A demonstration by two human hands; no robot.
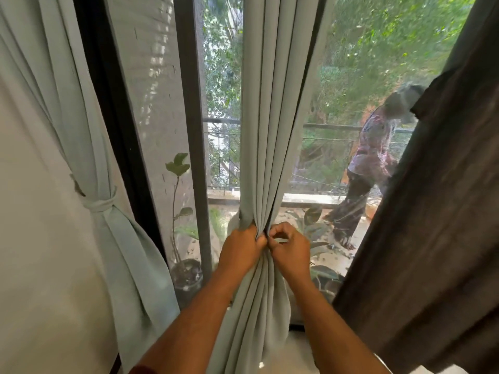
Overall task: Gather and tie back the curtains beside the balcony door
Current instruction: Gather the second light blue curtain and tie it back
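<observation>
My left hand (243, 245) grips the pale green curtain (266, 130), bunched together in front of the balcony door (195, 130). My right hand (290, 251) pinches its right edge just beside. The left curtain (89, 130) hangs tied with a band (98, 205).

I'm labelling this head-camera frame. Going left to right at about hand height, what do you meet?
Tied pale curtain → potted plant → left hand gripping the gathered pale curtain → right hand pinching it → dark curtain.
</observation>
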